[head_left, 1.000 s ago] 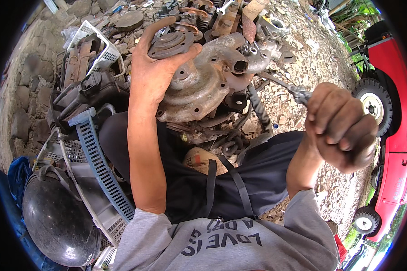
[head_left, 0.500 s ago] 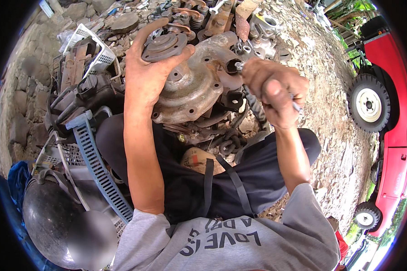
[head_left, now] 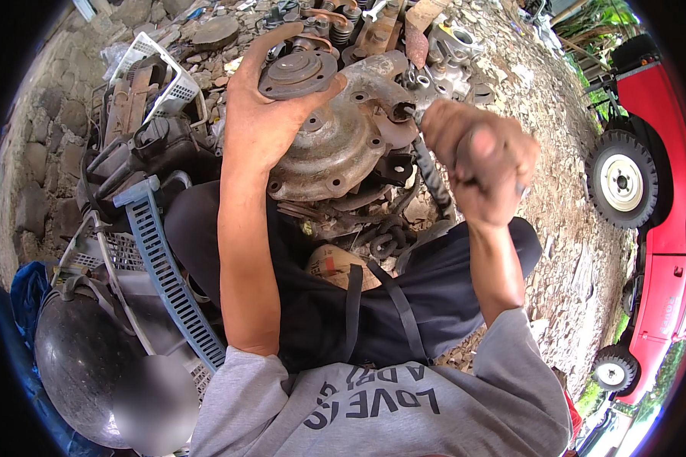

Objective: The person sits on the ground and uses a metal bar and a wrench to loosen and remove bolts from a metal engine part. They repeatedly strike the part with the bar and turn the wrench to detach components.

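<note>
A rusty, grey-brown metal pump housing [head_left: 328,164], with bolt holes around its edge, is raised above the parts in front of my lap. My left hand [head_left: 263,126] is clamped round the round flange [head_left: 299,72] on its upper left, thumb on the right side and fingers on the far left. In a closed fist, my right hand [head_left: 484,160] grips a thin metal rod-like tool [head_left: 411,111]. Its tip is at the mouth of the housing's right-hand pipe opening; whether it touches cannot be told. The fist hides most of the tool and is slightly blurred.
Greasy engine parts [head_left: 328,23] and a light metal casting [head_left: 451,46] lie beyond the housing. At left are a white plastic basket [head_left: 177,87] with rusty pieces, a blue-grey slotted plastic strip [head_left: 171,266] and a black helmet [head_left: 80,358]. A red vehicle [head_left: 663,282] stands at far right.
The housing and my left hand have shifted slightly right and a little up. My right fist, still round the tool, has moved right and turned somewhat, with the tip staying by the pipe opening.
</note>
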`<state>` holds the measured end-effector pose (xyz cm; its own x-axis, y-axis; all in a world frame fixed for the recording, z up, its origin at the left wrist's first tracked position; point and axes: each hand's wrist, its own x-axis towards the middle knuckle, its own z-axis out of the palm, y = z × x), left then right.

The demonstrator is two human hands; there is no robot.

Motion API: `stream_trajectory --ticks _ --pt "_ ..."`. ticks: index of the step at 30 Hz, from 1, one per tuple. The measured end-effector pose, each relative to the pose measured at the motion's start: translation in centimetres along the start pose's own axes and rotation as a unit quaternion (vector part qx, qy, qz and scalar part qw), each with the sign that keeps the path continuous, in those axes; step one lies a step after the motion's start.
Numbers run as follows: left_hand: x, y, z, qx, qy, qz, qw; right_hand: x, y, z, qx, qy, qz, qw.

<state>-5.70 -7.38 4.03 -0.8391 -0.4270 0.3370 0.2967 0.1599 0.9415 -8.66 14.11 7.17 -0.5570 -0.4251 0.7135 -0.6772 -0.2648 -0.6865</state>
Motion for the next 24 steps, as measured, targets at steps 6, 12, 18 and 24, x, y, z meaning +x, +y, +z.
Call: stream_trajectory --ticks 6,12,18,24 --pt "0.0 0.0 -0.1 0.014 -0.008 0.014 1.000 0.1 0.7 0.5 -0.014 0.003 -0.033 0.999" --pt "0.3 -0.3 -0.2 -0.011 -0.009 -0.003 1.000 0.1 -3.1 0.1 0.006 0.074 -0.107 0.992" --pt "0.1 0.0 -0.4 -0.022 -0.013 -0.017 1.000 -0.2 -2.4 0.0 0.090 -0.029 -0.149 0.984" --pt "0.2 -0.6 -0.2 0.031 -0.006 0.029 0.999 -0.2 -0.3 0.2 -0.007 -0.010 -0.106 0.994"
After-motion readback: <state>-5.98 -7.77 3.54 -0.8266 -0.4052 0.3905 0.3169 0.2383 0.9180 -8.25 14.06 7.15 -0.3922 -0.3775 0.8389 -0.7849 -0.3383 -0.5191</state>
